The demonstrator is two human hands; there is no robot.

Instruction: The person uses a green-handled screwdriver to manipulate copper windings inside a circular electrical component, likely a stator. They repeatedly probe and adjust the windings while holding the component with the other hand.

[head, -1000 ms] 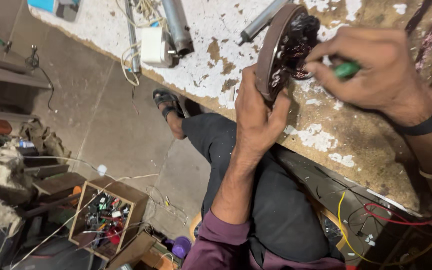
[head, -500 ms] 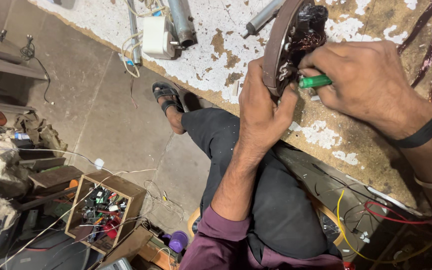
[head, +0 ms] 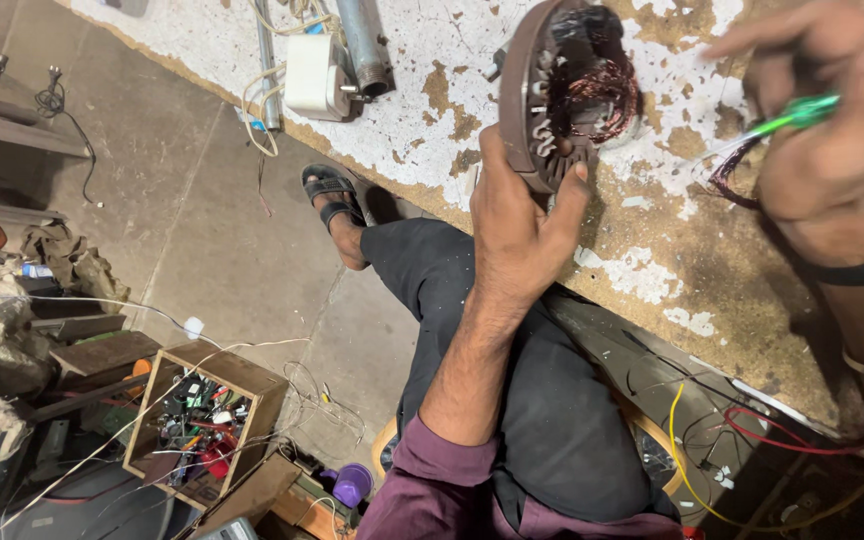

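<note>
Gripping a round brown motor part (head: 562,95) by its lower rim, the left hand (head: 517,225) holds it upright on edge against the worn worktop (head: 672,260), fingers curled behind and the thumb pressed on the front. That part is a dark ribbed disc with coils of thin copper-coloured wire wound tightly inside and pale sleeves at the slots. Up at the right edge, the right hand (head: 832,130) is blurred; it is closed around a slim green-handled tool (head: 797,112), with reddish wires (head: 732,175) trailing just below it. A black band circles that wrist.

Chipped white paint covers the worktop, flaking away to bare brown board in rough patches. A white plug box (head: 309,75) and a grey metal pipe (head: 362,45) lie farther along it. Below, the floor is dull grey concrete. A wooden crate (head: 207,420) full of tangled small parts sits near the left, and a sandalled foot (head: 334,200) rests on the concrete.
</note>
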